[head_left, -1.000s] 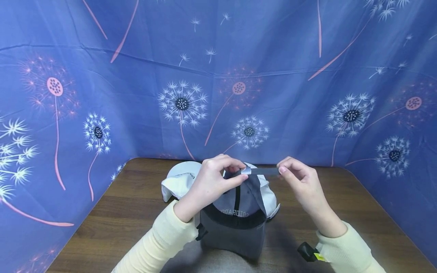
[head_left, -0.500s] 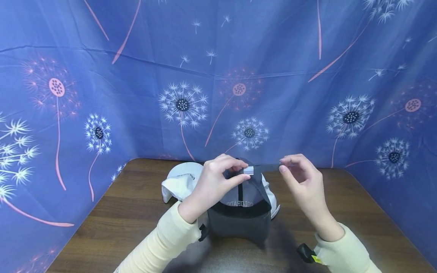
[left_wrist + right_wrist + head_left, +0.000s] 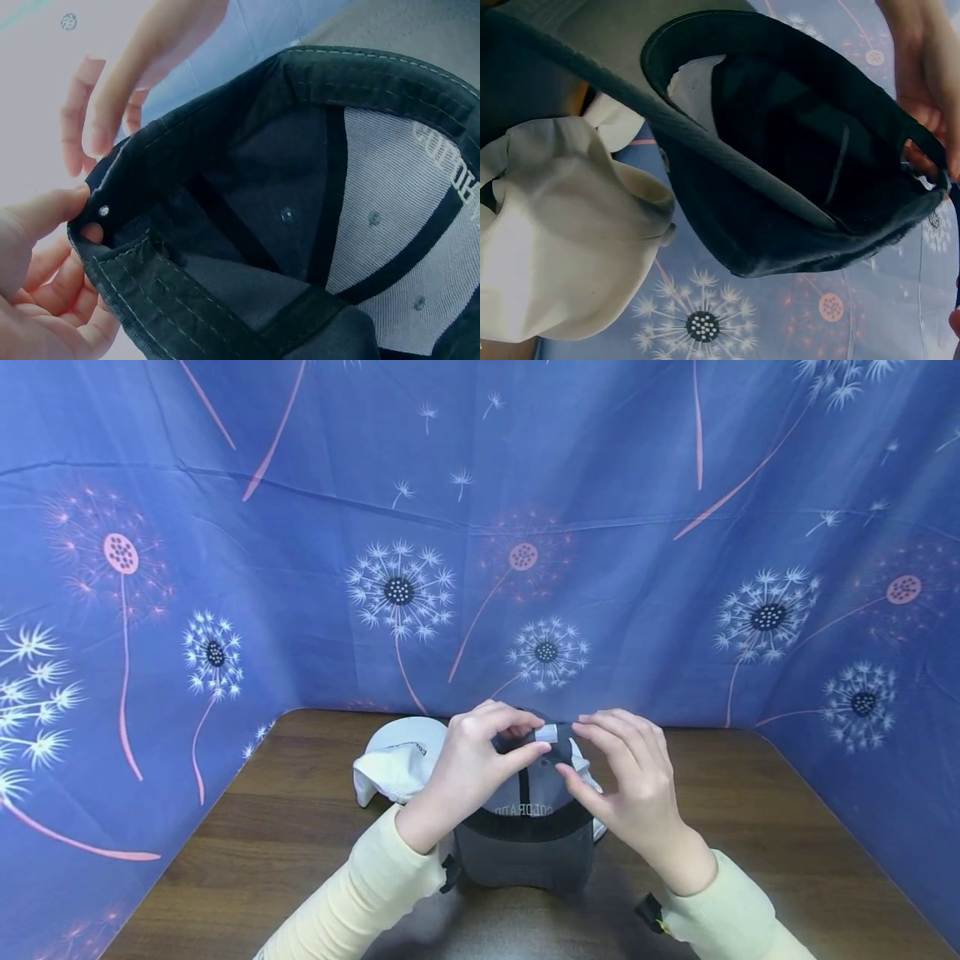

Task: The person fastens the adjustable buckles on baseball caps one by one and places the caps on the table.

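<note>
A dark grey baseball cap is held brim down over the table, inside facing me, with mirrored lettering showing. My left hand pinches its back strap beside a silver buckle. In the left wrist view that left hand has thumb and fingers on either side of the strap near a small metal eyelet. My right hand reaches in from the right, fingertips at the strap beyond the buckle and thumb apart below. The left wrist view shows its fingers at the cap's edge.
Behind the grey cap lies a white cap, its lettering partly visible; more white fabric shows at the grey cap's right. All this is on a brown wooden table, enclosed by a blue dandelion-print curtain.
My right hand has come left from the strap's stretched-out end to close beside the buckle, thumb and fingers spreading. My left hand keeps its grip; the cap has tilted slightly.
</note>
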Demonstrator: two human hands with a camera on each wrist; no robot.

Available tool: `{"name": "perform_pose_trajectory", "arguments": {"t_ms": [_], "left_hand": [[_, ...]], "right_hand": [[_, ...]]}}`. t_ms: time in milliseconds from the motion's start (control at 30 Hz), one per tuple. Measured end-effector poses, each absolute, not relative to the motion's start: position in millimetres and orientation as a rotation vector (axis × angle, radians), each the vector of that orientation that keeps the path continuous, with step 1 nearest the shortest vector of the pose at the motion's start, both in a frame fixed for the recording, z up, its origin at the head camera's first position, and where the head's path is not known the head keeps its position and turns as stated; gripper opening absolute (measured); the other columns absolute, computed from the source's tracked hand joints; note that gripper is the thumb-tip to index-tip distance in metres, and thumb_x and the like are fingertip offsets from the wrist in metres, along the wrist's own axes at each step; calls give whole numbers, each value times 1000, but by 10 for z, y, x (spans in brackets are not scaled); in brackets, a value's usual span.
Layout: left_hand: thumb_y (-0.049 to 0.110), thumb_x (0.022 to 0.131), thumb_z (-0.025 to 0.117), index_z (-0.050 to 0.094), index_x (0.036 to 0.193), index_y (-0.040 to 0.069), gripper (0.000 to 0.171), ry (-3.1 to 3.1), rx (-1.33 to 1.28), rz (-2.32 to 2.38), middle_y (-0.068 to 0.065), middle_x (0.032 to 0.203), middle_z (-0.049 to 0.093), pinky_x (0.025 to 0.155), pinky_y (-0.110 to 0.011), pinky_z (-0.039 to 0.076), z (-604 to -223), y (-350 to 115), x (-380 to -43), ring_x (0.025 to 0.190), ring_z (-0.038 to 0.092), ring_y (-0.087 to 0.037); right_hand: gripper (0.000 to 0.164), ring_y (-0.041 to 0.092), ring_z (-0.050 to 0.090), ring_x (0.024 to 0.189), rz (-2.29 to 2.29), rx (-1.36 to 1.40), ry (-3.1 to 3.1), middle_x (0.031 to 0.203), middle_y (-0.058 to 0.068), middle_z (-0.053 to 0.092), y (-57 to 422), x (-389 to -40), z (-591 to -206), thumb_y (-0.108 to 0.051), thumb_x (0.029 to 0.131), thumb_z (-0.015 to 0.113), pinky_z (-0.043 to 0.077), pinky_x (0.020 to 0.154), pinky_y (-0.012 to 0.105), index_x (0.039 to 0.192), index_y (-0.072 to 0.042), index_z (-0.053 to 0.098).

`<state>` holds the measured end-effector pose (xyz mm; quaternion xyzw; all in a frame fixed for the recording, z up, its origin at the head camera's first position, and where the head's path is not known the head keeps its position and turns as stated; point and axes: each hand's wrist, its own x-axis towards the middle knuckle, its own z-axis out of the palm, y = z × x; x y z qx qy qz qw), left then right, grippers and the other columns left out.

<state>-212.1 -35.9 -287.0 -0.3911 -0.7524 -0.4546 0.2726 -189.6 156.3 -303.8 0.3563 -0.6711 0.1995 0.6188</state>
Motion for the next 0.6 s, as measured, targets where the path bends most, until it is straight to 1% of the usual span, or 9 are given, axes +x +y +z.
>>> {"name": "perform_pose_trajectory", "arguments": {"t_ms": [67, 233, 367, 500, 600], "left_hand": [[18, 78, 78, 74, 92, 11, 17, -2019, -1042, -1226, 3, 78, 66, 68, -25, 52, -2868, -345, -2116, 74, 58, -6], [16, 77, 78, 74, 91, 10, 16, -2030, -1021, -1231, 3, 77, 66, 67, -23, 51, -2859, -325, -2091, 73, 59, -9], [15, 77, 78, 74, 91, 10, 15, -2045, -1026, -1225, 3, 77, 66, 66, -24, 50, -2855, -317, -2066, 73, 59, -10], [13, 76, 78, 74, 90, 10, 15, -2059, -1042, -1217, 3, 77, 66, 67, -24, 51, -2852, -316, -2044, 73, 59, -9], [12, 76, 78, 74, 89, 10, 15, -2078, -1046, -1206, 3, 76, 66, 67, -22, 50, -2855, -313, -2035, 72, 59, -8]], "right_hand": [[38, 38, 57, 88, 411, 825, -1519, 93, 18, 67, 1552, -1929, -3050, -32, 84, 68, 38, 81, 49, 94, 4, 67], [32, 36, 58, 85, 305, 844, -1443, 89, 15, 68, 1502, -1991, -3052, -30, 83, 69, 36, 81, 53, 91, 1, 69], [26, 34, 59, 81, 260, 890, -1413, 87, 15, 67, 1465, -2019, -3057, -25, 84, 67, 39, 79, 52, 89, 0, 69], [19, 34, 57, 77, 249, 914, -1383, 84, 15, 65, 1445, -2035, -3061, -19, 86, 65, 40, 74, 48, 86, 0, 67], [15, 35, 56, 75, 253, 931, -1356, 81, 15, 64, 1434, -2046, -3060, -15, 86, 63, 40, 70, 46, 83, 0, 66]]}}
